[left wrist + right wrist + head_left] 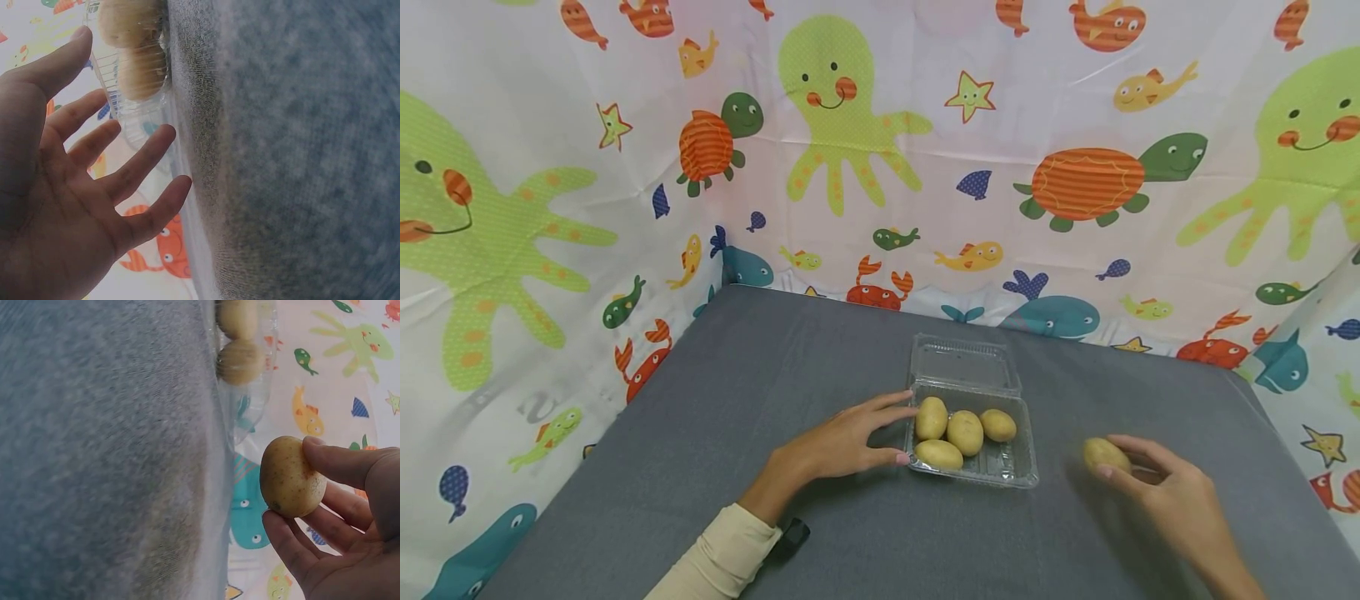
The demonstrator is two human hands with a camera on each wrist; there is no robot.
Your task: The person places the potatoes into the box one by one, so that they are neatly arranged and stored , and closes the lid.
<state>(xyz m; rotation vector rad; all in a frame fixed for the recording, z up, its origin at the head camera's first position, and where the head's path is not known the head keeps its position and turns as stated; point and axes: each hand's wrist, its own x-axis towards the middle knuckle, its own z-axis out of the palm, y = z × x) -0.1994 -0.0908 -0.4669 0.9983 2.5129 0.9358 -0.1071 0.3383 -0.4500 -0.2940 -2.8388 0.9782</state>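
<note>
A small yellow potato (290, 478) is pinched between the thumb and fingers of my right hand (1176, 492), held a little above the table to the right of the container. The clear plastic container (1018, 471) lies with its lid (962, 367) folded back behind it. Several potatoes (965, 432) sit inside, mostly toward its left side. My left hand (850, 437) is spread at the container's left edge, thumb near the front corner and fingers by the side wall. In the left wrist view its fingers (150, 156) are apart, with nothing between them.
Dark grey cloth covers the table (760, 358). A white curtain (925, 242) printed with sea animals hangs along the back and both sides. A black strap piece (792, 537) shows under the left wrist, beside a cream sleeve (722, 550).
</note>
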